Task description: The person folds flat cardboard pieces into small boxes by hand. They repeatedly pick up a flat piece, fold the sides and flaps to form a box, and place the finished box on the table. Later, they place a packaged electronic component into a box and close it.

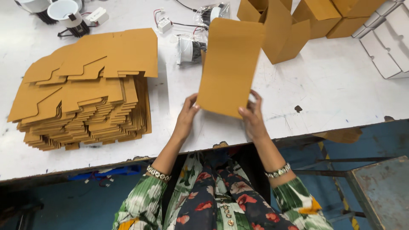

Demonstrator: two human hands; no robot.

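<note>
**Two hands hold a flat cardboard blank**

Above the white bench (332,85), the left hand (186,116) and right hand (252,117) pinch a flat brown cardboard box blank (230,66) by its lower corners, fingers closed on it. A stack of identical flat blanks (85,93) lies left; folded open brown boxes (285,30), contents unseen, stand behind.

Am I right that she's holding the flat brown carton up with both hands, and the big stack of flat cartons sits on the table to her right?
Not quite. Both the left hand and right hand hold the flat brown carton, but the head view shows the stack of flat cartons to the left.
</note>
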